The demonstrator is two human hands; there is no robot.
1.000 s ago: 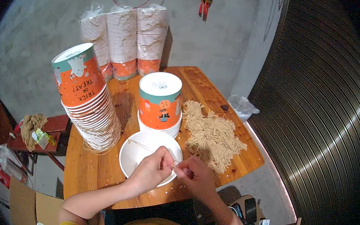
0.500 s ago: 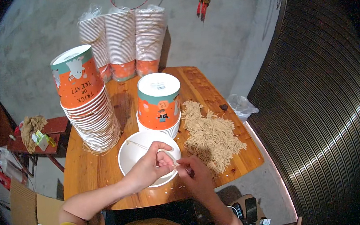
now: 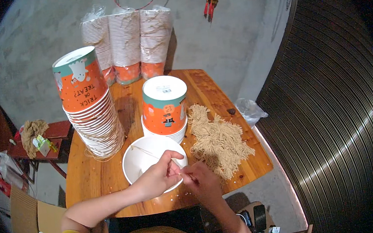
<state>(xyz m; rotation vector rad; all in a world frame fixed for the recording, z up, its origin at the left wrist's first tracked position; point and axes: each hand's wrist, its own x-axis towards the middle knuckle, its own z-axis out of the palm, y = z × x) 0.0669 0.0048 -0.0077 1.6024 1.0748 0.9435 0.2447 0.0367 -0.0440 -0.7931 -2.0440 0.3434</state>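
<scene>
A white paper bucket [image 3: 131,167] lies at the table's front with its open mouth toward me. From a spot on its far wall a thin tan cord [image 3: 144,151] runs across the mouth to my fingers. My left hand [image 3: 160,178] is over the bucket's near right side, thumb and fingers pinched on the cord. Against it, my right hand [image 3: 201,181] is closed at the cord's end, fingertips touching those of the left. The exact shape of the cord between the fingertips is too small to make out.
Right of the bucket lies a pile of tan cords [image 3: 221,142]. Behind it stands a short stack of orange buckets [image 3: 165,113], with a tall leaning stack [image 3: 91,102] to the left. Wrapped stacks [image 3: 126,42] line the back of the wooden table [image 3: 203,84]. A cardboard box [image 3: 50,219] sits lower left.
Both hands have shifted slightly, and the right fingers have curled in closer to the left fingertips. The cord stays stretched across the bucket; the stacks have not moved.
</scene>
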